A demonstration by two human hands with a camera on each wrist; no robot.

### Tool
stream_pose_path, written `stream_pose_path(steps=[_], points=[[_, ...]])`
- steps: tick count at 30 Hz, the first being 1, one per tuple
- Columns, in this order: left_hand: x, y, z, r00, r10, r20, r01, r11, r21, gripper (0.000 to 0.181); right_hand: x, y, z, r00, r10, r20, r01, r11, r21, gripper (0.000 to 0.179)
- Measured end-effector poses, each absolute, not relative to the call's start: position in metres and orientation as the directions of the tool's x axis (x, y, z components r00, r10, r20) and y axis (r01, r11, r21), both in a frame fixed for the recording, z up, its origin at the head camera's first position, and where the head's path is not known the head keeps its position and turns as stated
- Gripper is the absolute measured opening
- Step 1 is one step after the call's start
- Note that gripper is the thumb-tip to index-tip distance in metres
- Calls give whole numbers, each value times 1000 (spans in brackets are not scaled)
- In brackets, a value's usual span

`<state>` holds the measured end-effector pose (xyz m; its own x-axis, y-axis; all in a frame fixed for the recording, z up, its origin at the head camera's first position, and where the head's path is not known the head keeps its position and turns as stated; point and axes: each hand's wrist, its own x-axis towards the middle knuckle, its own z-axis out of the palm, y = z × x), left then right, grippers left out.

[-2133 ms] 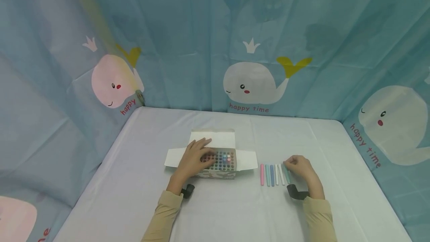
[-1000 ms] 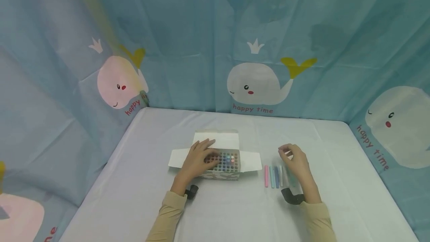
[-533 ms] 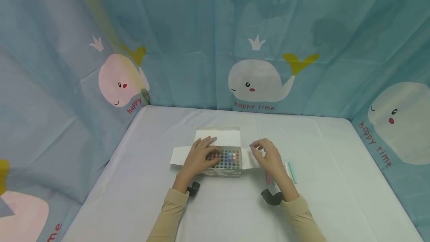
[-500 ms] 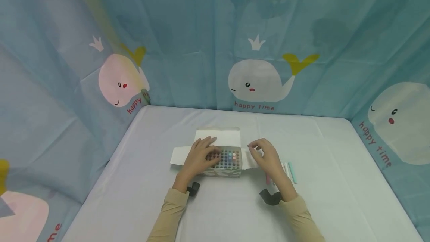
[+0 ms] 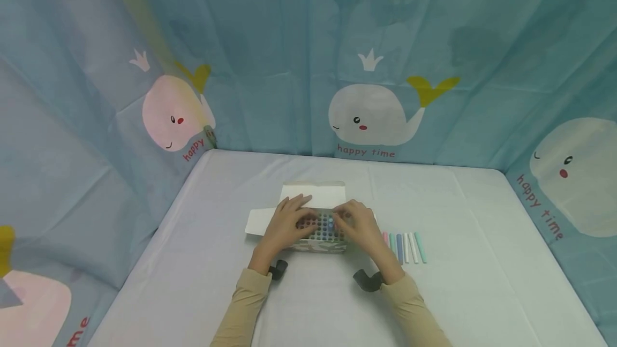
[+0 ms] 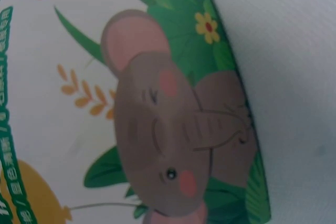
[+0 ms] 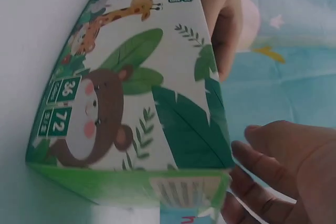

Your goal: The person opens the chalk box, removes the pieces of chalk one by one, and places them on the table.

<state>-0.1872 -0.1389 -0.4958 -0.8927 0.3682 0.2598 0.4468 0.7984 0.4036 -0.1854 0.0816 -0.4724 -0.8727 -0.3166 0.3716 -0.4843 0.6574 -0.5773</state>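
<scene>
An open cardboard box (image 5: 318,246) stands on the table, holding rows of coloured chalk sticks (image 5: 320,229). Over its left part lies my left hand (image 5: 283,226), fingers spread, with thumb and index finger above the rows. My right hand (image 5: 359,225) is over the box's right end, thumb and fingers loosely bent at the chalk tops. In the right wrist view the right hand (image 7: 286,169) is beside the box corner, nothing visible between its fingers. The left wrist view shows only the box's printed elephant side (image 6: 163,129) and the white cloth.
Right of the box several chalk sticks (image 5: 406,248) lie side by side, pink, green, blue and white. The box's left flap (image 5: 258,222) and back flap (image 5: 318,193) are folded outward. A blue whale-print curtain (image 5: 270,111) hangs behind the white-covered table (image 5: 308,304).
My right hand has left the green chalk stick at the end of the row and moved left to the box's right end. The left hand has stayed over the box.
</scene>
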Motion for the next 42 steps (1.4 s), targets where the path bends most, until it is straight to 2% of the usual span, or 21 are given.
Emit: stream_pose_path(steps=[5, 9, 18, 32, 42], points=[[-188, -139, -497, -896, 366, 252, 442, 794, 418, 26, -187, 77, -472, -893, -342, 293, -449, 720, -529, 15], [-188, -139, -498, -889, 367, 274, 454, 784, 423, 24, -188, 73, -472, -890, -361, 278, -454, 756, -471, 14], [-186, -139, -498, -881, 379, 285, 470, 776, 421, 25, -188, 72, -472, -911, -348, 223, -413, 772, -483, 12], [-189, -140, -495, -887, 371, 277, 457, 794, 401, 26, -188, 67, -473, -891, -336, 305, -448, 764, -465, 11], [-186, -140, -493, -892, 373, 255, 450, 788, 421, 27, -184, 67, -477, -879, -316, 357, -466, 730, -501, 10]])
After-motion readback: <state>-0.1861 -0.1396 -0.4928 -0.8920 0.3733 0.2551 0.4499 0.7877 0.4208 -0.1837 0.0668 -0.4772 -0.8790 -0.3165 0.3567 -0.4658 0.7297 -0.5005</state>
